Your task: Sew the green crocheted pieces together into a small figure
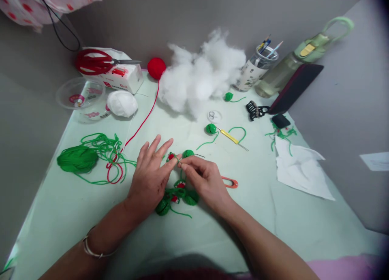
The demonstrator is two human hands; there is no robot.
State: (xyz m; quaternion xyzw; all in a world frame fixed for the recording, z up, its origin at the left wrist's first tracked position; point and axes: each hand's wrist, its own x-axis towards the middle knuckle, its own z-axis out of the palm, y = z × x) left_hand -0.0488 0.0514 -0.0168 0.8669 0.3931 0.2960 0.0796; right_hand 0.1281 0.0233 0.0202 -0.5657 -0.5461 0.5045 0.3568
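Observation:
My left hand [150, 176] has three fingers spread. Its forefinger and thumb close on a small red and green crochet piece [171, 155]. Fingertips of my right hand [206, 176] pinch together right beside that piece; what they grip is too small to make out. Just behind them sits a green crocheted ball [188, 153], a thin dark strand or needle lying at its right. Below the hands is a cluster of green crochet pieces [191, 197] with red and white parts and a loose yarn tail. An orange stitch marker [231, 182] lies partly hidden by my right hand.
Green yarn [77, 158] lies tangled with red at left. Behind are scissors [97, 62] on a box, a white yarn ball [122, 103], a red yarn ball [156, 68] and stuffing [200, 77]. A yellow-handled crochet hook [229, 136], bottle [291, 67] and tissue [299, 168] are rightward.

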